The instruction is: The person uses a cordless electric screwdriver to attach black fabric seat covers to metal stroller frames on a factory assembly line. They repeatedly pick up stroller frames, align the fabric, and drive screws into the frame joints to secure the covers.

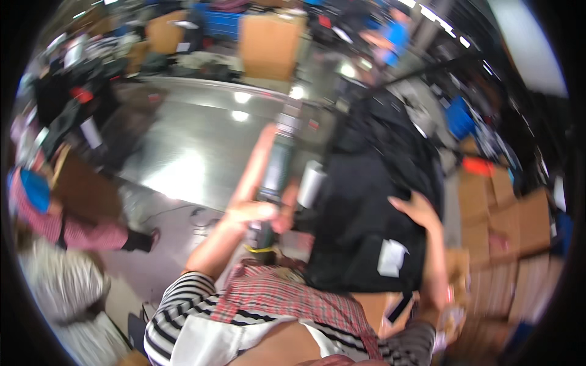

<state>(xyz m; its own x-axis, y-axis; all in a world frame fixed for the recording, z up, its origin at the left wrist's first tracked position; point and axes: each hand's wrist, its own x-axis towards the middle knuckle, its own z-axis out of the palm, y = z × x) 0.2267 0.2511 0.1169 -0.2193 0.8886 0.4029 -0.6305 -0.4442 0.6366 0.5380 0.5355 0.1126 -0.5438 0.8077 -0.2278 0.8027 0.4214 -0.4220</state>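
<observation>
My left hand [250, 210] is wrapped round a long dark green cylinder-shaped tool [279, 161] with a silver end. Its far end points away from me, and a yellow band circles the near end; blur hides its exact kind. To the right, a black garment [366, 226] lies spread in front of me, with a white label [390, 257] near its lower edge. My right hand [420, 209] rests at the garment's right side, thumb and fingers apart, holding nothing visible. A white tag [311, 184] sits between the tool and the garment.
A shiny metal table [195, 122] stretches ahead to the left. Stacked cardboard boxes [506, 219] stand at the right. At the left is a person in a blue cap [33, 189]; another in a blue shirt [395, 43] stands far off. White sacks [64, 280] lie lower left.
</observation>
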